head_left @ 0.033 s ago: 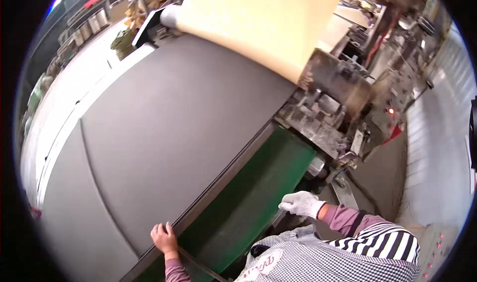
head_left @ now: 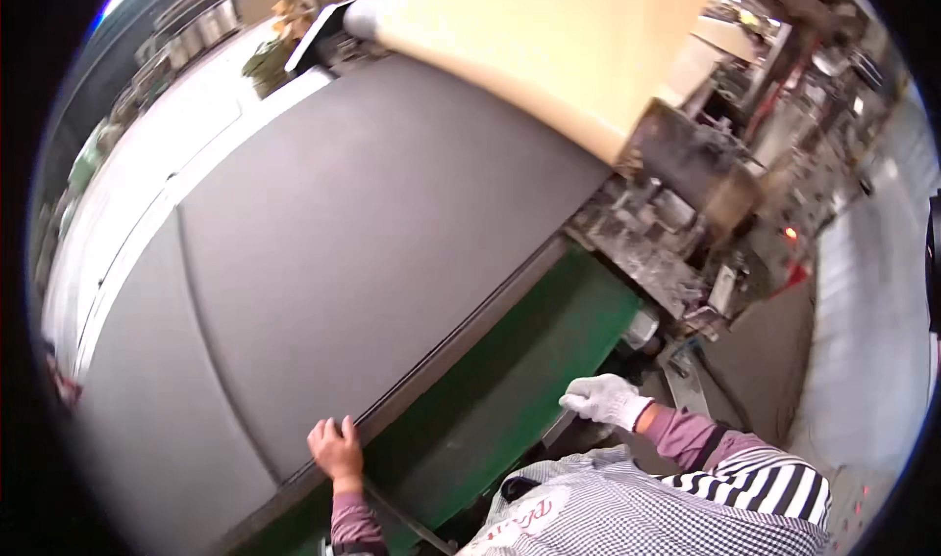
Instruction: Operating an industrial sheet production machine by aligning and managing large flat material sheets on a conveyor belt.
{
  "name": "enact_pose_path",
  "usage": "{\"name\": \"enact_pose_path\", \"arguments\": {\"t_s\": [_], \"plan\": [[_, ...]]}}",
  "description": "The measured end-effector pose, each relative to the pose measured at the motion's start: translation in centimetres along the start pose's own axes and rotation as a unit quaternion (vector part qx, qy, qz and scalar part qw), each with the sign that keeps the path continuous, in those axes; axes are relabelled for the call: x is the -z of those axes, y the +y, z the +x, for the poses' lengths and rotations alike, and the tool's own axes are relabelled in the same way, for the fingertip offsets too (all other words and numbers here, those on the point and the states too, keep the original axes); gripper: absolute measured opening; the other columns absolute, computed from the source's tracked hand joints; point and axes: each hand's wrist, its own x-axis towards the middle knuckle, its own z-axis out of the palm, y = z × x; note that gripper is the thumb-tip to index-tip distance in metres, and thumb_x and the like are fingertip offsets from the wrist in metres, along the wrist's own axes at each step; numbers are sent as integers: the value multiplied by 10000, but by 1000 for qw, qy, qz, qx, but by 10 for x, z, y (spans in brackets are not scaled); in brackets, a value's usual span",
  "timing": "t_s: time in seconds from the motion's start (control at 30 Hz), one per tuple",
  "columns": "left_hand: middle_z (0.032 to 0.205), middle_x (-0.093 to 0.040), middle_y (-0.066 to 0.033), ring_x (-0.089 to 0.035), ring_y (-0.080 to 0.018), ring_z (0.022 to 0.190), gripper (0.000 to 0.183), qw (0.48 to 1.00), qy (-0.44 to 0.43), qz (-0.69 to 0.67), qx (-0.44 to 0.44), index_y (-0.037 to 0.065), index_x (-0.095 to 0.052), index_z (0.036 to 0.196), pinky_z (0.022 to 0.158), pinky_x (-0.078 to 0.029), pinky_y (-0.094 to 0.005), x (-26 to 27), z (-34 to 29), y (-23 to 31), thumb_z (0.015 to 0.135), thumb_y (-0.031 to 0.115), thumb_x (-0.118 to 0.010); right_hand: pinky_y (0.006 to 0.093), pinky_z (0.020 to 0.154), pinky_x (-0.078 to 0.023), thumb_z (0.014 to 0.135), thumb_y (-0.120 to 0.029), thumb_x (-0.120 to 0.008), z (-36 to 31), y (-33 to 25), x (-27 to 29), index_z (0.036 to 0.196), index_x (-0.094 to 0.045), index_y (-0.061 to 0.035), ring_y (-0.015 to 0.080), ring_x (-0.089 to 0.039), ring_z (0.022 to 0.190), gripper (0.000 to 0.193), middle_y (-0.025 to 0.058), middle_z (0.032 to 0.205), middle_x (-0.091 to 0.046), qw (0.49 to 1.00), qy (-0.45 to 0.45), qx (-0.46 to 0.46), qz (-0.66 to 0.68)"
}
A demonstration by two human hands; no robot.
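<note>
A wide dark grey sheet [head_left: 372,233] spreads across the machine, with a raised crease [head_left: 211,360] crossing it at the left. My bare left hand [head_left: 335,448] rests at the sheet's near edge, just right of where the crease meets it, fingers slightly apart. In a white knitted glove, my right hand [head_left: 603,400] is curled closed beside the near edge of a green belt [head_left: 510,350]; nothing shows in its fingers. That belt runs below the grey sheet, between it and my body.
A large yellowish roll [head_left: 529,56] spans the sheet's far end. Grimy machine parts [head_left: 667,213] and a red light [head_left: 790,234] stand to the right. A metal bar [head_left: 407,517] lies near my left forearm. Piled goods [head_left: 270,66] sit at the far left.
The view has turned slightly, so the sheet, roll and machine sit farther right in the picture. Both hands keep about the same places along the edges.
</note>
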Motion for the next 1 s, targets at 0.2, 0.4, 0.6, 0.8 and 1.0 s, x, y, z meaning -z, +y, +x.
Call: {"name": "enact_pose_path", "arguments": {"t_s": [0.2, 0.4, 0.6, 0.8, 1.0], "plan": [[1051, -667, -147, -602, -314, 1031, 361, 990, 52, -103, -77, 21, -686, 985, 939, -456, -410, 14, 0, 49, 881, 362, -624, 353, 858, -529, 794, -79, -677, 96, -85, -9, 1027, -685, -54, 279, -659, 947, 234, 126, 1017, -683, 965, 186, 158, 98], [927, -692, -104, -627, -296, 924, 219, 988, 128, -78, 26, 59, -712, 876, 857, -491, -409, 62, -16, -55, 882, 263, -632, 389, 944, -481, 844, -183, -627, 198, -195, -55, 1176, -605, -83, 305, -596, 1081, 348, 139, 1164, -629, 925, 131, 356, 18], [984, -677, -145, -615, -325, 967, 276, 967, 98, 47, 232, 23, -700, 955, 870, -482, -420, 88, -31, -225, 895, 275, -606, 448, 886, -469, 862, -221, -530, 258, -256, -93, 1095, -550, -61, 380, -574, 1003, 283, 206, 1050, -593, 979, 107, 164, 52], [1027, -638, -174, -610, -322, 960, 331, 950, 66, 96, 288, -17, -662, 987, 859, -488, -405, 92, -45, -317, 848, 283, -672, 458, 821, -498, 843, -223, -553, 264, -222, -67, 1032, -549, -92, 343, -587, 990, 231, 166, 1014, -590, 983, 101, 140, -57], [899, -596, -97, -570, -260, 868, 247, 977, 4, 36, 209, 37, -627, 866, 782, -477, -390, 83, -33, -254, 806, 260, -714, 455, 716, -534, 850, -160, -539, 276, -171, -21, 922, -655, -119, 287, -628, 967, 143, 119, 1024, -615, 967, 113, 75, -216]]}}
